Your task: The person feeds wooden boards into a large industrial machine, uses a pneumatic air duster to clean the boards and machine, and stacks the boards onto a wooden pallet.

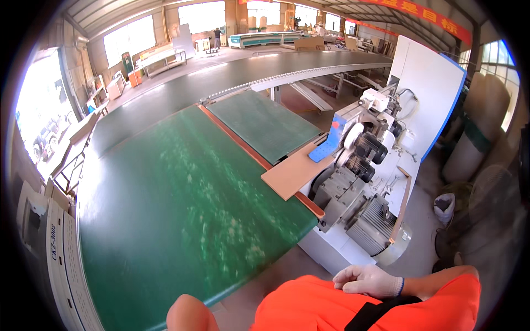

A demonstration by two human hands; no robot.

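My right hand (369, 281), in a white knitted glove, rests against the front of my orange top, its fingers curled in and nothing showing in them. Only a bare bend of my left arm (190, 315) shows at the lower edge; my left hand is out of view. Ahead of me, a flat tan board (292, 175) reaches from the machine (353, 193) over the near green conveyor belt (165, 182). Above the board's machine end stands a blue bent plate (326, 150) with small holes. Neither hand touches the board or the belt.
An orange-brown rail (237, 134) runs between the near belt and a smaller green belt (265, 124). Motors (372, 223) and loose wrenches (393, 182) sit on the machine's bed. A tall white cabinet (425, 88) rises behind. A long dark conveyor (221, 71) curves across the back.
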